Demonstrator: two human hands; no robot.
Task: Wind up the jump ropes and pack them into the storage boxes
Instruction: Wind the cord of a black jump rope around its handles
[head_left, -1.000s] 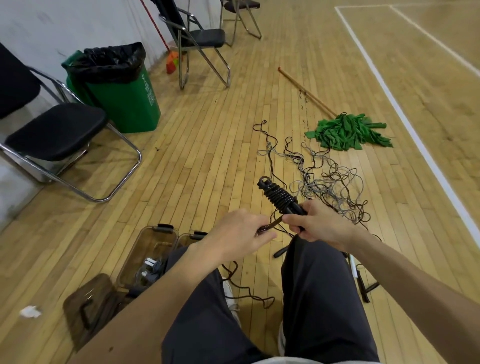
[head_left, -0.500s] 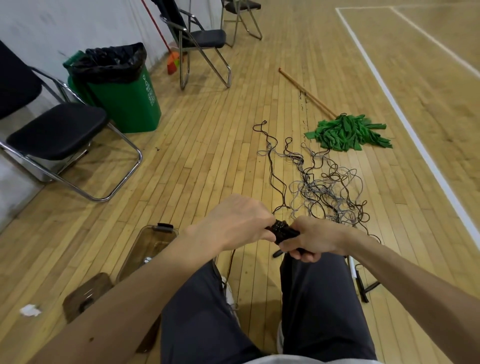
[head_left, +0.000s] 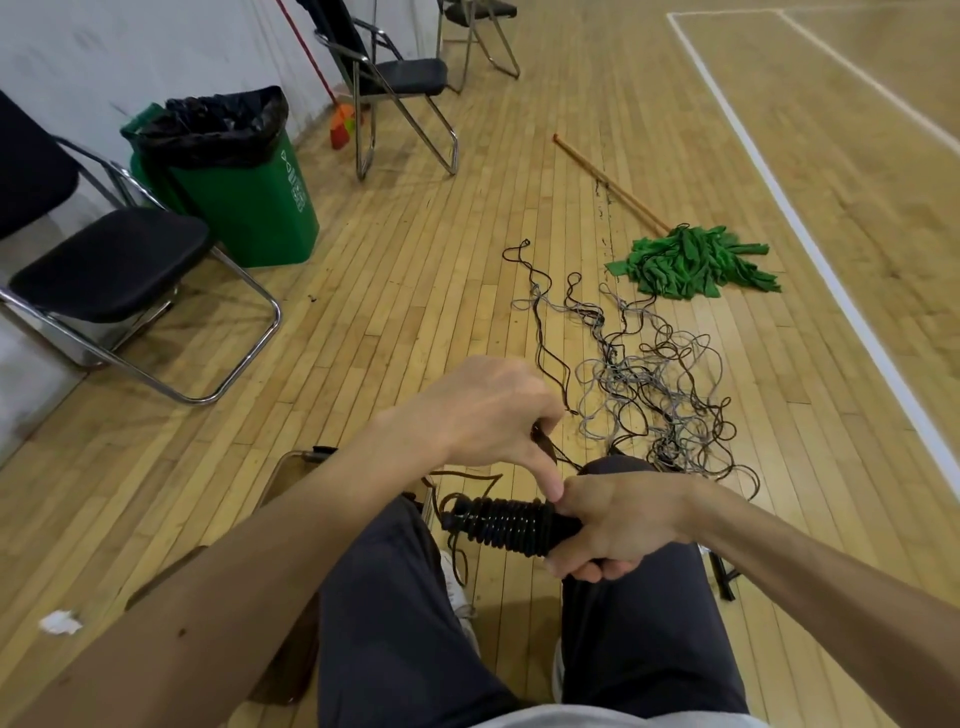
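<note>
1. The tangle of jump ropes (head_left: 660, 384) sprawls on the floor ahead, waiting its turn.
2. The storage box (head_left: 298, 455) sits beside the left knee, handy.
3. Right hand (head_left: 618, 525), fingers wrapped tight, steadies the wound bundle (head_left: 509, 522).
4. Left hand (head_left: 488, 410) pinches the loose cord (head_left: 544, 442), likely for tucking.

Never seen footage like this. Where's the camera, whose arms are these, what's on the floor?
No machine here: a person wears a camera on the head, looking down at their own arms and knees. The right hand grips a black rope wound into a bundle; the left hand pinches its loose strand. On the floor ahead lies a tangle of more ropes, a green mop beyond. A bin and chairs stand at left; a clear box peeks out under the left arm.
</note>
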